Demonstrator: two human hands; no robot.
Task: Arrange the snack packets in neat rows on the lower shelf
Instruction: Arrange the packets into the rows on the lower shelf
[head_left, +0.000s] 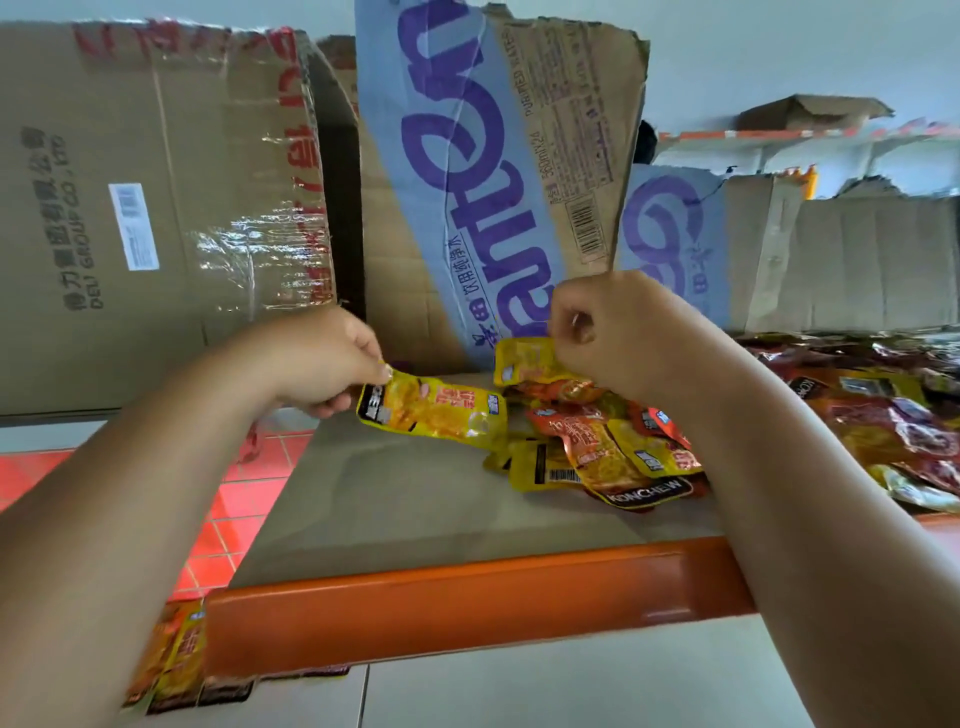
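The left hand (332, 364) has its fingers curled and pinches the short left end of a yellow packet (436, 410), which lies almost flat on the grey shelf board (389, 499), just left of the heap of packets (613, 447). The right hand (613, 332) is also closed, and its fingertips seem to pinch the upper edge of a second yellow packet (524, 361) at the back of the heap, close to the blue-banded carton (467, 182). More packets (171, 660) show under the orange shelf edge (467, 597), and there the row seems to begin.

To do this step well, I would draw one packet fully free of the heap before lifting the other, because the foil packets overlap and can drag their neighbours. Then lay each one flat, printed face up, with its long side parallel to the orange edge and touching the packet before it. A pinch at one corner lets the packet swing — support it underneath.
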